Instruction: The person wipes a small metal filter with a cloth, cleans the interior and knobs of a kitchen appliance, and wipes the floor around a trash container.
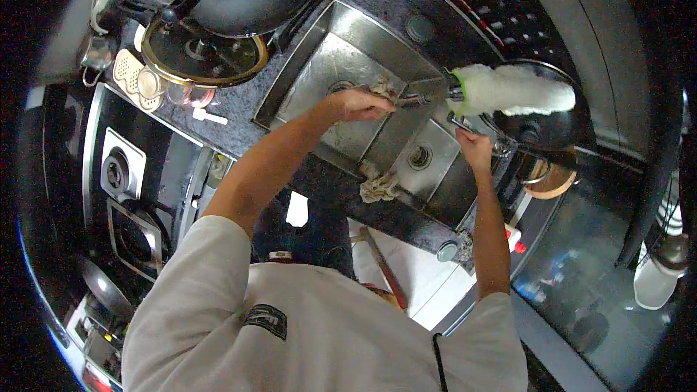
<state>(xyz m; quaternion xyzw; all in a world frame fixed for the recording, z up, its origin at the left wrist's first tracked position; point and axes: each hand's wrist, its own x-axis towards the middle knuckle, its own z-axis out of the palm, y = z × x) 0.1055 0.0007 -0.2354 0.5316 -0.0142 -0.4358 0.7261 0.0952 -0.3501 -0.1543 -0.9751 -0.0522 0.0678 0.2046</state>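
Note:
My left hand [362,104] is over the steel double sink [348,65], its fingers bunched around a frayed beige cloth [384,89] that shows above them. Close by the fingertips is the metal faucet spout [418,99]. My right hand [475,147] is closed on a slim metal handle [460,121] at the sink's right side; the fist hides its lower end. Just above that hand lies a fluffy white sleeve [517,90] with a green edge. It covers part of the faucet area, and what it is fixed to cannot be seen.
A crumpled rag [379,188] hangs at the sink's front edge. A glass pot lid [204,51] and a large dark pan [245,0] stand on the left counter, near a small white tool [210,116]. Another dark pan [544,120] sits at right, beside a wooden-rimmed item [552,182].

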